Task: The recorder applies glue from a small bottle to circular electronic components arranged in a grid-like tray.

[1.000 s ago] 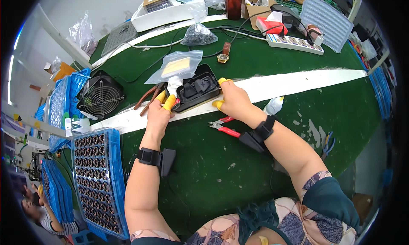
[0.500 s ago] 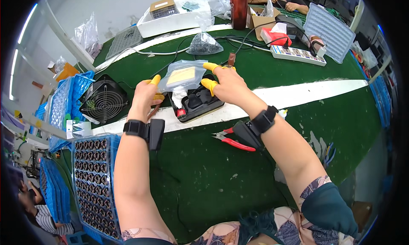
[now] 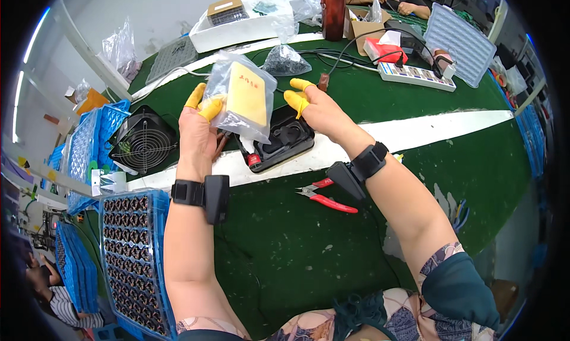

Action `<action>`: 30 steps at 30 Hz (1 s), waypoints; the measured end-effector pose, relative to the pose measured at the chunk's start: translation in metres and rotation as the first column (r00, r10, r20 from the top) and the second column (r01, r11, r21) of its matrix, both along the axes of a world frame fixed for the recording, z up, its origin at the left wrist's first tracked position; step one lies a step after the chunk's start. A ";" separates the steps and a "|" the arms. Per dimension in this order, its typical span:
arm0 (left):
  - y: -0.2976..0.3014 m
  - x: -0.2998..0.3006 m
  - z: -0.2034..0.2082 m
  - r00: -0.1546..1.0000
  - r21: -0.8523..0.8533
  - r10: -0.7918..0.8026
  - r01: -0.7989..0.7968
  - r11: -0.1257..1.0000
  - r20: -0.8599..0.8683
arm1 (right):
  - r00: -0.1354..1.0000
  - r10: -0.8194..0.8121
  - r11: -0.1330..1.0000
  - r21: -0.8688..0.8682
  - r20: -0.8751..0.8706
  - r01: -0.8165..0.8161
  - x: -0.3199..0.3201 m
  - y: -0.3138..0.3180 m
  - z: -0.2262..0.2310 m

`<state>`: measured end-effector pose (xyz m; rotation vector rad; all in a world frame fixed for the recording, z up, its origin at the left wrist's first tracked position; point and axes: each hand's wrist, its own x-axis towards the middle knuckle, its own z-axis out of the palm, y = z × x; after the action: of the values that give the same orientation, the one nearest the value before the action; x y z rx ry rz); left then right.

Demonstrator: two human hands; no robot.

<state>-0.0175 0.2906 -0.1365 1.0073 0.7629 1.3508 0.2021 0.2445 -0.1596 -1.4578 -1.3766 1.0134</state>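
Note:
My left hand [image 3: 199,127], with yellow finger cots on its fingertips, grips the left edge of a clear plastic bag [image 3: 218,74]. Inside the bag lies a flat yellow pad [image 3: 248,94] bearing red handwriting. The bag is tilted up over a small black tray [image 3: 297,154], hiding part of it. Dark parts and a white item with a red end [image 3: 254,160] sit in that tray. Just right of the tray, my right hand [image 3: 323,112] hangs apart from the bag, its yellow-covered fingers spread and nothing between them. Red-handled nippers [image 3: 333,204] lie nearer me on the green tabletop.
A black fan [image 3: 145,142] stands left of my left hand. Blue trays of small dark parts [image 3: 130,258] are at the near left. Beyond lie a bag of dark bits [image 3: 286,62], a power strip [image 3: 415,77], cables and a red bottle [image 3: 333,14]. A co-worker's hands [image 3: 407,8] show at the back.
The bag has gone from lying flat between both hands to being tilted up in my left hand, slightly leftward. My right hand has let go of it.

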 end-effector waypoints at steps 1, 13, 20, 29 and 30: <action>-0.005 0.000 0.002 1.000 0.002 0.001 -0.001 1.000 -0.005 | 0.997 -0.024 1.000 0.010 -0.080 0.025 -0.003 -0.001 0.004; -0.036 0.019 0.024 0.947 0.266 -0.190 0.120 0.957 0.258 | 0.728 0.207 0.959 -0.011 -0.654 -0.283 -0.019 -0.006 0.040; -0.029 -0.007 -0.007 0.920 0.214 -0.029 0.122 0.969 -0.392 | 0.889 0.309 0.939 0.258 -0.339 -0.228 -0.013 0.026 0.029; -0.028 0.012 -0.040 0.575 0.494 0.414 -0.019 0.869 -0.705 | 0.967 0.224 0.927 0.331 -0.123 -0.173 0.000 0.040 -0.022; -0.028 0.014 -0.041 0.469 0.464 0.421 -0.026 0.885 -0.776 | 0.984 0.175 0.937 0.307 -0.005 -0.166 0.001 0.039 -0.027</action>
<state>-0.0031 0.2629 -0.1774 2.0642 1.4648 1.1791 0.2036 0.2835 -0.1869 -1.1040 -1.5797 0.8785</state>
